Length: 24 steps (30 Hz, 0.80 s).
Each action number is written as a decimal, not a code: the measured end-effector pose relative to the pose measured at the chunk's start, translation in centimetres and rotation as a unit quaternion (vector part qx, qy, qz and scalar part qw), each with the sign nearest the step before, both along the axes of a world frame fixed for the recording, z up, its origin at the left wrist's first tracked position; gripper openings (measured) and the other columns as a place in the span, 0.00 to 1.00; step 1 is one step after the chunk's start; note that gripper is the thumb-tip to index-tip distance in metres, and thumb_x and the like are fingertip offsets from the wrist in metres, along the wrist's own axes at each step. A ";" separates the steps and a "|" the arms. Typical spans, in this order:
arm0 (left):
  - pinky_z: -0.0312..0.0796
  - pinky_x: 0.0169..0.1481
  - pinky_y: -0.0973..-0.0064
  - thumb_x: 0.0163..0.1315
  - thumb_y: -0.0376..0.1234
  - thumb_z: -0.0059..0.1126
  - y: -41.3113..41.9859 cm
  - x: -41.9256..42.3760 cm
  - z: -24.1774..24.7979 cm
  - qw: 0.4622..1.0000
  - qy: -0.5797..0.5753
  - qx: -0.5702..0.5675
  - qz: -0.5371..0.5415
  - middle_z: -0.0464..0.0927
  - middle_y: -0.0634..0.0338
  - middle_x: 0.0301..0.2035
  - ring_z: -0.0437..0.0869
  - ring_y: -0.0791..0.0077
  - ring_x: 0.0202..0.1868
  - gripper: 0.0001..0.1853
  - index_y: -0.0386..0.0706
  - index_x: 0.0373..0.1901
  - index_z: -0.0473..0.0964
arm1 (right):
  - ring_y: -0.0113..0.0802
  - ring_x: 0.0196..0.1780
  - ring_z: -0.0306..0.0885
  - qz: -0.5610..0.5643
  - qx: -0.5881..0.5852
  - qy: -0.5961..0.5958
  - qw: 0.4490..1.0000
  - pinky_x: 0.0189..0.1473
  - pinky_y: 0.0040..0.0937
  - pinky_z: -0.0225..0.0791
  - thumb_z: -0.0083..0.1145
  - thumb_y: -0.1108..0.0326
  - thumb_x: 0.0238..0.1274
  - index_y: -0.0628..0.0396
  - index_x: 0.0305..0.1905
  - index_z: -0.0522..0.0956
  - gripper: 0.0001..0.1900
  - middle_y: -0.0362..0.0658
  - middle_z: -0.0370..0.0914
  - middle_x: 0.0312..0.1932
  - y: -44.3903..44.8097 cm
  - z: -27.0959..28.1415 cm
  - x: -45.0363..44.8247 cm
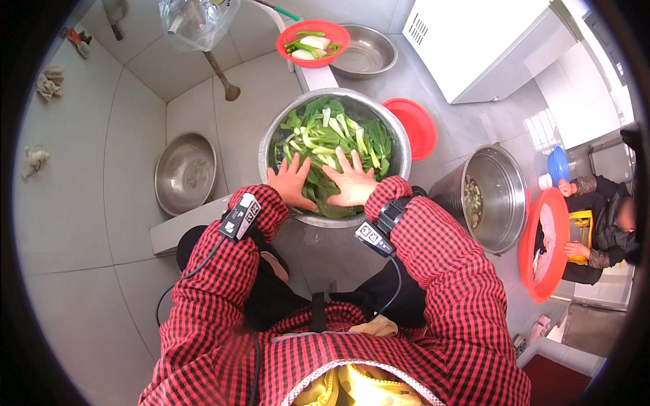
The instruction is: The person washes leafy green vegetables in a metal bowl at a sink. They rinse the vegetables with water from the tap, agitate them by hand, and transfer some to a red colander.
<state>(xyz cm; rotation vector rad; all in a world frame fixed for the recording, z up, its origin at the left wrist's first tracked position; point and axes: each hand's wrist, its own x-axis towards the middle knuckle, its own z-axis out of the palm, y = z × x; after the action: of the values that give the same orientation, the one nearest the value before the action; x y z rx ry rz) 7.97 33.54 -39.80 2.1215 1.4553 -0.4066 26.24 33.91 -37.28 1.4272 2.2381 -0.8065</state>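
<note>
Leafy greens with pale green stems [330, 132] fill a large round metal basin [403, 144] in front of me, with water around them. My left hand [292, 183] rests palm down over the near left part of the basin, fingers spread. Beside it, my right hand [351, 178] lies flat on the greens near the middle, its fingers also apart. Neither hand grips anything. Some leaves under my palms and fingers are hidden.
A red colander [284, 48] with white vegetable pieces and green peppers stands beyond, by an empty metal bowl [373, 53]. Another metal bowl [185, 172] leans at left. Rightward are a red basin [414, 129], a steel bucket [500, 198] and a person [604, 223] at a red tub [558, 243].
</note>
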 end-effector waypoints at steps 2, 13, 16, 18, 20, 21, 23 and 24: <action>0.41 0.59 0.42 0.30 0.59 0.61 -0.2 0.2 -0.2 0.998 0.033 -0.055 -0.016 0.40 0.43 0.62 0.47 0.44 0.62 0.61 0.42 0.63 0.39 | 0.58 0.67 0.21 0.009 -0.028 -0.028 0.999 0.55 0.68 0.41 0.57 0.47 0.39 0.40 0.64 0.49 0.44 0.49 0.21 0.67 -0.2 -0.5 -0.6; 0.55 0.56 0.51 0.37 0.49 0.63 -0.4 0.6 -1.9 0.998 0.050 -0.028 -0.019 0.45 0.39 0.60 0.57 0.48 0.59 0.52 0.39 0.61 0.45 | 0.61 0.67 0.25 0.015 -0.079 -0.015 0.997 0.55 0.66 0.44 0.57 0.49 0.40 0.40 0.63 0.52 0.41 0.50 0.22 0.67 0.7 -0.6 -1.2; 0.54 0.55 0.50 0.34 0.53 0.63 -0.2 0.6 -1.3 0.999 0.036 -0.024 -0.014 0.47 0.39 0.59 0.61 0.49 0.57 0.53 0.38 0.60 0.47 | 0.66 0.65 0.33 0.022 -0.071 -0.001 0.997 0.61 0.55 0.41 0.53 0.48 0.45 0.43 0.62 0.56 0.36 0.56 0.30 0.66 1.2 0.8 -1.5; 0.54 0.55 0.51 0.34 0.55 0.61 0.0 0.5 -0.8 0.999 0.035 -0.021 -0.024 0.49 0.40 0.59 0.63 0.50 0.56 0.53 0.38 0.59 0.48 | 0.68 0.64 0.35 0.001 -0.058 0.005 0.998 0.63 0.51 0.37 0.50 0.47 0.49 0.44 0.61 0.57 0.33 0.60 0.35 0.65 1.2 1.9 -1.4; 0.53 0.55 0.49 0.34 0.57 0.60 0.2 0.6 -0.4 0.998 0.049 -0.018 -0.037 0.51 0.44 0.58 0.61 0.51 0.57 0.52 0.42 0.60 0.49 | 0.70 0.62 0.39 -0.017 -0.051 0.041 0.998 0.63 0.52 0.39 0.50 0.48 0.50 0.46 0.60 0.59 0.32 0.63 0.38 0.63 0.8 3.0 -0.8; 0.53 0.55 0.48 0.34 0.57 0.59 0.2 0.6 -0.2 0.998 0.050 -0.008 -0.029 0.51 0.45 0.59 0.60 0.51 0.58 0.51 0.43 0.60 0.49 | 0.70 0.61 0.42 -0.016 -0.040 0.062 0.997 0.62 0.53 0.42 0.50 0.49 0.49 0.49 0.59 0.61 0.31 0.66 0.42 0.61 0.5 3.4 -0.6; 0.51 0.57 0.48 0.35 0.58 0.59 0.3 0.8 0.0 0.998 0.055 0.004 -0.018 0.51 0.44 0.59 0.64 0.51 0.56 0.51 0.43 0.60 0.49 | 0.68 0.59 0.50 0.020 -0.020 0.082 0.996 0.60 0.52 0.47 0.50 0.50 0.49 0.53 0.56 0.63 0.29 0.68 0.46 0.59 0.0 3.9 -0.3; 0.51 0.57 0.48 0.35 0.58 0.59 0.3 0.9 0.0 0.999 0.051 0.016 -0.008 0.50 0.44 0.59 0.65 0.50 0.55 0.52 0.44 0.60 0.49 | 0.66 0.58 0.52 -0.002 -0.021 0.093 0.995 0.60 0.50 0.47 0.50 0.51 0.49 0.55 0.56 0.63 0.30 0.68 0.47 0.59 -0.4 3.9 -0.1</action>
<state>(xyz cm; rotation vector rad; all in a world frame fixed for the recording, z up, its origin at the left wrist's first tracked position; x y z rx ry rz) 8.89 33.85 -39.78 2.1668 1.5122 -0.5065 26.13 33.56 -33.40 1.3877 2.3386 -1.0193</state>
